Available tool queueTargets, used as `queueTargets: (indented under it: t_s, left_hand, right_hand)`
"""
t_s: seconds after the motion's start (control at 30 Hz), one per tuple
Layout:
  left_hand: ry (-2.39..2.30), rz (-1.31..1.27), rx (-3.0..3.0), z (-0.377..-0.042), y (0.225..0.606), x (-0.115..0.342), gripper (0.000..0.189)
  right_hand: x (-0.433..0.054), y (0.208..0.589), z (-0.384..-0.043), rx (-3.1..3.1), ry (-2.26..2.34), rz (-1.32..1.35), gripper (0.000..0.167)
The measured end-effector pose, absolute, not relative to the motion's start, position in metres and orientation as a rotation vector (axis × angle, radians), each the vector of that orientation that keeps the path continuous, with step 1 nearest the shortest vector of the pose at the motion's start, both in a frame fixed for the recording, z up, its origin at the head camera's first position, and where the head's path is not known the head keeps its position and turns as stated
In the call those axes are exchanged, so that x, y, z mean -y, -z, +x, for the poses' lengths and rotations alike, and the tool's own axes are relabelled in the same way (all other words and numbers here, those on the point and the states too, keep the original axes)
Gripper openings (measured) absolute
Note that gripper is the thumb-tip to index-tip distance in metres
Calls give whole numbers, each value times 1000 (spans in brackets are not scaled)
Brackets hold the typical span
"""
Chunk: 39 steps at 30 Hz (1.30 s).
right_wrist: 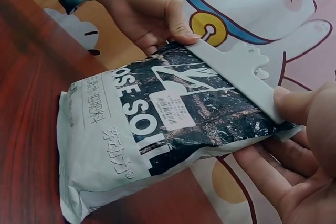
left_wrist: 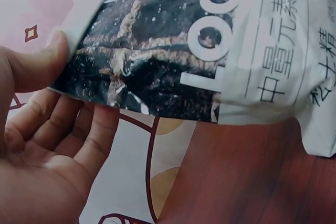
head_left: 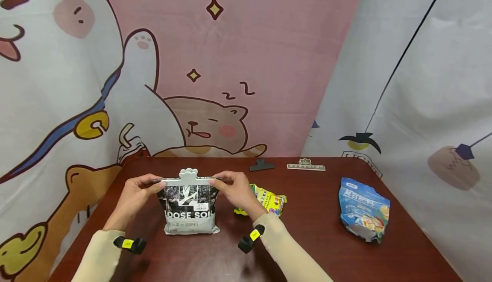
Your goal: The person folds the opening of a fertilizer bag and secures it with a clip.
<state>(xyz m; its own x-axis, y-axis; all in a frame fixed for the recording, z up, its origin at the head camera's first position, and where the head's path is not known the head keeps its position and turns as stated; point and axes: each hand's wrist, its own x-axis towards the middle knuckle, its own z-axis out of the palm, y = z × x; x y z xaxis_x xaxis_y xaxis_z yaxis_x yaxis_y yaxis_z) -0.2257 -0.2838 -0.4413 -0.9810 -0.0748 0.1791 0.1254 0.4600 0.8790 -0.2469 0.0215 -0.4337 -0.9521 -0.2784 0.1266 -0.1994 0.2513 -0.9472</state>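
A black-and-white bag of fertilizer marked "LOOSE SOIL" (head_left: 188, 222) stands upright on the left part of the table. A white sealing clip (head_left: 188, 180) with a scalloped tab spans its top edge. My left hand (head_left: 135, 194) pinches the bag's top left corner, its thumb at the clip's end and its fingers behind the bag. At the opposite corner, my right hand (head_left: 239, 191) pinches the bag and clip the same way. The right wrist view shows the right thumb (right_wrist: 294, 103) pressing on the clip, with the fingers (right_wrist: 268, 174) underneath.
Behind my right forearm lies a yellow packet (head_left: 273, 201), partly hidden. A blue pouch (head_left: 364, 209) is at the right of the reddish-brown table (head_left: 307, 239). Along the back edge lie a black clip (head_left: 262, 166) and a white clip (head_left: 306, 166), before a cartoon-printed curtain (head_left: 276, 60).
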Motion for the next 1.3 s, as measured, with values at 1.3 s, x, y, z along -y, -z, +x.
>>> queueTargets:
  t_s: [1.3]
  left_hand:
    - [1710, 392, 2823, -314, 470, 278, 53]
  right_hand:
    - [-2, 480, -322, -2180, 1967, 16, 30]
